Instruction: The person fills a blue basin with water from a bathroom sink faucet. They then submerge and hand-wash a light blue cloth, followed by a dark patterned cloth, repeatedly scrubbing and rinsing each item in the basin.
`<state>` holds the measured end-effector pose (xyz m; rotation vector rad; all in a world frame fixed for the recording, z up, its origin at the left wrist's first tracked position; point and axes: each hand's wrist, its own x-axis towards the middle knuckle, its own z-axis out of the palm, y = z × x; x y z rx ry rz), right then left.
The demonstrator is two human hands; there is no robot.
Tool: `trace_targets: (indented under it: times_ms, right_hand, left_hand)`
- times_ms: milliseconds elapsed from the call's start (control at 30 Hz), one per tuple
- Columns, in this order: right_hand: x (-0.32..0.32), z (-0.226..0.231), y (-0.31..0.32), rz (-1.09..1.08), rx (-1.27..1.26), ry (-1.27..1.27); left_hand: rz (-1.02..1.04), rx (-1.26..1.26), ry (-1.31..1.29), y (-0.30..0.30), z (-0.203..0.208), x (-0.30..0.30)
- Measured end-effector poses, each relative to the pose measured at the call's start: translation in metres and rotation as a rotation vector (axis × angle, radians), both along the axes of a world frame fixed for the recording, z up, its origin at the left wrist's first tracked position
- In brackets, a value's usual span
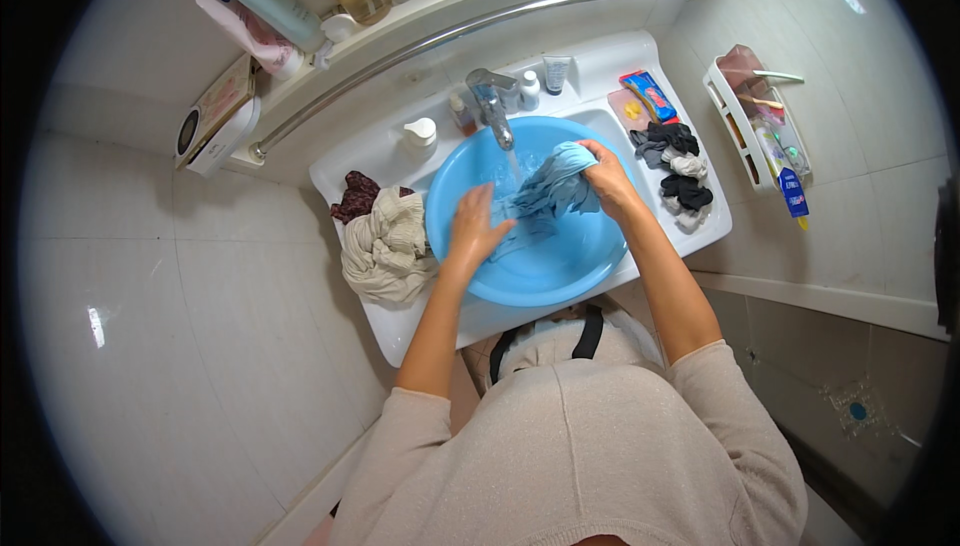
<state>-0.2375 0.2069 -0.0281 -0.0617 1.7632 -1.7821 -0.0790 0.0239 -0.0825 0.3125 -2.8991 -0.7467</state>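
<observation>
A light-blue wet cloth garment (pixel 560 181) hangs bunched in my right hand (pixel 608 181), whose fingers are closed around its upper end. Its lower part trails into a round blue plastic basin (pixel 530 291) with water in the bottom. My left hand (pixel 476 231) is over the basin's left side, fingers stretched out and thumb apart, slightly blurred, beside the cloth's trailing part. Between the hands, water runs from a chrome faucet (pixel 490 96) into the basin.
The basin sits in a white sink (pixel 390 331). Left of it lie a beige garment (pixel 385 251) and a dark red patterned cloth (pixel 355 196); right, small black, grey and white cloths (pixel 685 191). Bottles stand on the shelf (pixel 400 21) above. A white wall caddy (pixel 740 126) hangs at right.
</observation>
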Motion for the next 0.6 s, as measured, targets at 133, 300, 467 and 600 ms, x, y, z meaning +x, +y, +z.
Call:
trace_targets:
  times_ms: [133, 300, 467, 600]
  right_hand:
    - [0.0, 0.032, -0.004, 0.131, -0.197, 0.008]
    - [-0.032, 0.057, 0.006, 0.071, -0.473, -0.116]
    - [-0.032, 0.054, 0.007, 0.053, -0.382, -0.129]
    - [-0.035, 0.062, 0.009, 0.005, -0.298, -0.09]
  left_hand:
    - [-0.058, 0.414, -0.011, 0.023, 0.007, -0.03]
    - [0.156, 0.723, -0.069, 0.004, -0.022, -0.031]
    - [0.557, 0.95, 0.332, 0.002, 0.013, -0.035]
    - [0.184, 0.35, 0.363, -0.024, 0.031, -0.026]
